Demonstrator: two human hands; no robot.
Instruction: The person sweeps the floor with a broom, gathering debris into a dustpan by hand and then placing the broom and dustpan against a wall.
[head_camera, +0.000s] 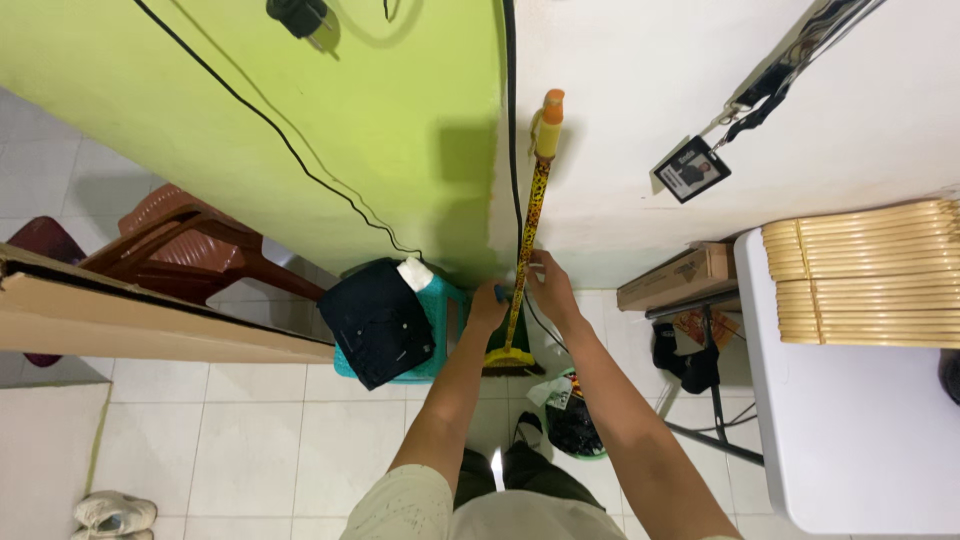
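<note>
The broom (528, 230) stands upright against the wall, its long axis running straight up the seam where the green paint meets the white. Its orange cap points toward the top of the wall and its yellow head rests on the floor tiles (250, 440) at the wall's foot, just beside the teal stool (447, 300). The patterned yellow-and-dark handle lies alongside a black cable (511, 150) that drops down the same seam.

The floor is pale square tile. A dark folded garment (378, 322) sits on the stool, a brown plastic chair (190, 245) stands off to the left, and a white table (850, 420) on the right carries a stack of wooden hangers (865, 272) near its far edge. A badge on a lanyard (690, 168) hangs against the white wall.

My right hand (548, 285) is curled around the lower handle, gripping it. My left hand (488, 303) is lower, closed at the shaft just above the broom head; I cannot tell whether it truly grips.
</note>
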